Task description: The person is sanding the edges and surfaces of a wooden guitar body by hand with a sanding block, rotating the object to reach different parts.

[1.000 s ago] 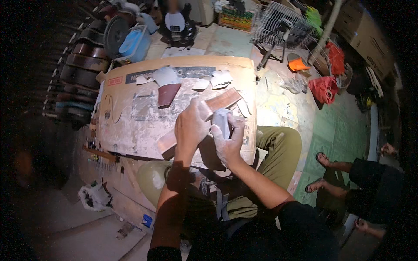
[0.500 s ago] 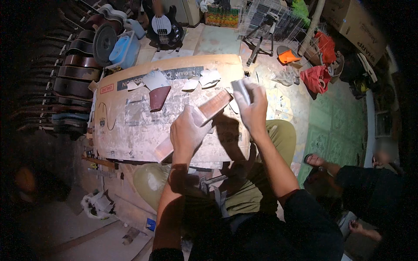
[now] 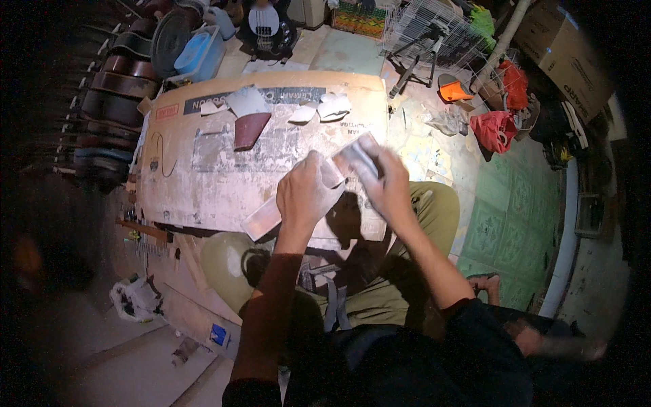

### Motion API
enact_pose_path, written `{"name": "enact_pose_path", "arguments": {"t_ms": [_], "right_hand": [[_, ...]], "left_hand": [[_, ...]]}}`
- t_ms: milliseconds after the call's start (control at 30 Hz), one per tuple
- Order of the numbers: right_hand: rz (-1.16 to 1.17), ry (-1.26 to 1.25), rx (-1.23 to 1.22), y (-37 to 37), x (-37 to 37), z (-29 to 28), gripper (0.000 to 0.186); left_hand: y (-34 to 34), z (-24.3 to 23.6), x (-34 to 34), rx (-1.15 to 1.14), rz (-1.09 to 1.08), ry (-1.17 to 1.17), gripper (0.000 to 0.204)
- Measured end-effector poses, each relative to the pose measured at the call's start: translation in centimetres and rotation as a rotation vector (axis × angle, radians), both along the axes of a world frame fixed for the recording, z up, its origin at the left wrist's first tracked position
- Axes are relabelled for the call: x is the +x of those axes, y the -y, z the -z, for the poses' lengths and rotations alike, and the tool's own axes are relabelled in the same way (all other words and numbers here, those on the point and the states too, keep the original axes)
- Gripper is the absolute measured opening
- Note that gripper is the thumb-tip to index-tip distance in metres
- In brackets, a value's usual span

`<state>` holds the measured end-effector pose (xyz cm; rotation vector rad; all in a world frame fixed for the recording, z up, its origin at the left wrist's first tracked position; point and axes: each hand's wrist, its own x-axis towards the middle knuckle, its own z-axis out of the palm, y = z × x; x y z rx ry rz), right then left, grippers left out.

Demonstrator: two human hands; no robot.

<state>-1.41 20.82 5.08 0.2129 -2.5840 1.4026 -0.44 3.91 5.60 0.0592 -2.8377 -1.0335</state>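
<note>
My left hand (image 3: 305, 193), dusted white, is wrapped around a flat wooden bar (image 3: 263, 219) that slants from lower left to upper right. The bar's lower end sticks out below the hand, and its middle is hidden by the fingers. At the upper end my right hand (image 3: 390, 184) pinches a grey folded piece of sandpaper (image 3: 368, 144) against the wood, the thumb on the near side. Beneath both hands lies a dusty cardboard sheet (image 3: 173, 203). A maroon piece of sandpaper (image 3: 251, 130) and torn pale sheets (image 3: 248, 101) rest on its far half.
Several guitar bodies (image 3: 125, 88) are lined up at the left, and a black bass guitar (image 3: 268, 30) stands beyond the cardboard. A small tripod (image 3: 413, 64), a wire cage (image 3: 444, 30) and red bags (image 3: 494, 129) are at the far right. Another person's hand (image 3: 525, 337) is at the lower right.
My right hand has come left and down with the sandpaper, from the bar's tip onto its upper end. My left hand and the bar have shifted slightly right.
</note>
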Motion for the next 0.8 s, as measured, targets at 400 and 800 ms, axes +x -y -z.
{"name": "enact_pose_path", "arguments": {"t_ms": [400,800], "right_hand": [[-0.023,0.045,-0.11,2.9,-0.9,-1.8,0.037],[0.056,0.116,-0.326,3.4,2.5,-1.9,0.032]], "left_hand": [[0.4,0.2,-1.1,-0.007,0.009,-0.021,0.033],[0.8,0.2,-0.2,0.046,0.033,-0.001,0.033]]}}
